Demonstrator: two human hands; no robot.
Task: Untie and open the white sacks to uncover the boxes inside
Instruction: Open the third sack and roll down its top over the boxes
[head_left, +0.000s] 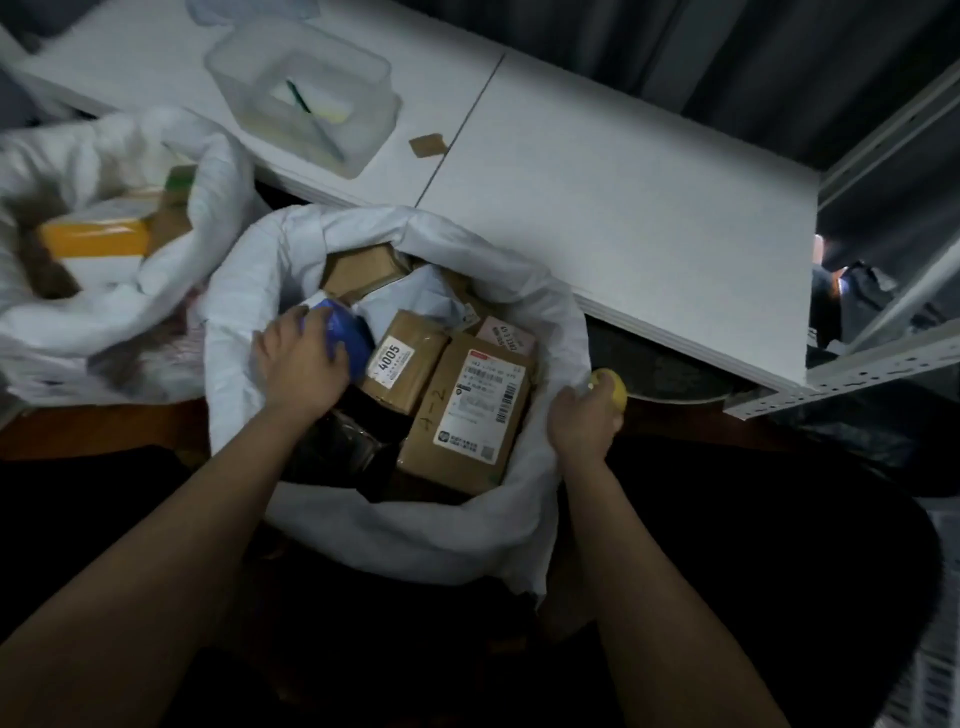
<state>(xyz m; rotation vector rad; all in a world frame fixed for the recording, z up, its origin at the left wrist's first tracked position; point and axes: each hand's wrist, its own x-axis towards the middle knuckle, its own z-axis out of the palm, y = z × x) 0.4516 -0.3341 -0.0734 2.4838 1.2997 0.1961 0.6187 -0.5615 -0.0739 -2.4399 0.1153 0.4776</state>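
Note:
A white sack stands open in front of me, its mouth folded wide. Inside lie several brown cardboard boxes with labels, the largest one nearest the right side and a smaller one marked 4005 beside it. My left hand reaches into the sack and grips a blue package. My right hand holds the sack's right rim together with a small yellow object. A second white sack lies open at the left, showing a yellow and white box.
A white table runs behind the sacks, carrying a clear plastic bin and a scrap of brown tape. A grey metal shelf frame stands at the right. Dark floor lies below me.

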